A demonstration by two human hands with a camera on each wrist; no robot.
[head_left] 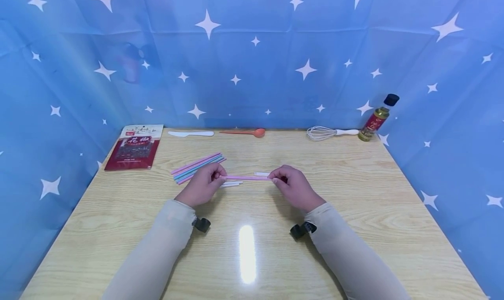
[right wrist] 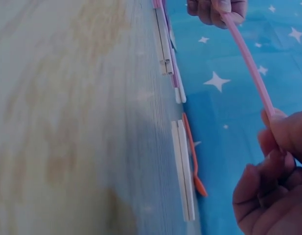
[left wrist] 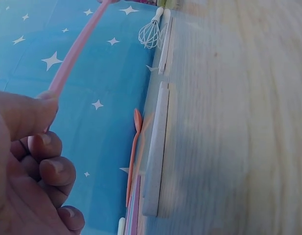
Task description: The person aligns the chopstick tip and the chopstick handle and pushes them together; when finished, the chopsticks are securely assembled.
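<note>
A thin pink straw is stretched level between two hands, raised above the table. My left hand pinches one end between thumb and forefinger, its other fingers curled below, as the left wrist view shows. On the opposite end, my right hand has the same kind of pinch. Beneath and beside the straw lie slim white sticks: some by the left hand, others near the right fingertips. A bundle of pink, blue and purple straws lies just beyond the left hand, which partly hides it.
Along the back edge are a red spice packet, a white plastic knife, an orange spoon and a white-handled whisk. An oil bottle stands at the back right corner. Blue starry cloth encloses the wooden table.
</note>
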